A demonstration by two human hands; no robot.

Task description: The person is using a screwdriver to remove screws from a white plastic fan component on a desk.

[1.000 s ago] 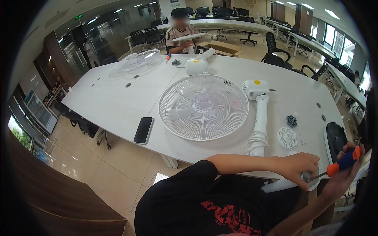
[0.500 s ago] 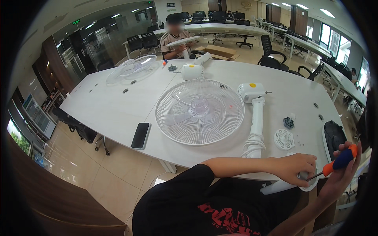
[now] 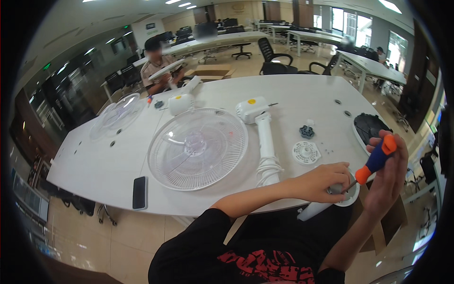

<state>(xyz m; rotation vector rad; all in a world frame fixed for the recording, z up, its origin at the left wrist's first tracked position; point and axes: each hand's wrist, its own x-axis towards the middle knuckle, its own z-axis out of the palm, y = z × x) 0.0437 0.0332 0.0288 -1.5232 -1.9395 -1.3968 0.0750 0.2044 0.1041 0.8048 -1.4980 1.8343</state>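
A screwdriver (image 3: 377, 159) with a blue and orange handle rests against the palm and fingers of my right hand (image 3: 391, 177). Its shaft slants down to the left, into a white fan part with a tube (image 3: 313, 211) and a rounded end, at the table's near right edge. My left hand (image 3: 326, 182) closes over that part beside the screwdriver's tip and hides some of it; the tip itself cannot be made out. Just beyond my left hand lie a white slotted disc (image 3: 306, 153), a dark grey knob (image 3: 306, 131) and several tiny screws (image 3: 327, 150).
A fan motor head on a white post (image 3: 266, 142) with coiled cord, a fan grille with clear blades (image 3: 197, 149) and a phone (image 3: 140, 192) lie to the left. A black-topped base (image 3: 370, 128) is at the right edge. Across the table a person (image 3: 161, 71) handles a white part.
The view has swung to the right, so the table's things appear further left. My right hand's grip on the screwdriver and my left hand's hold look much the same.
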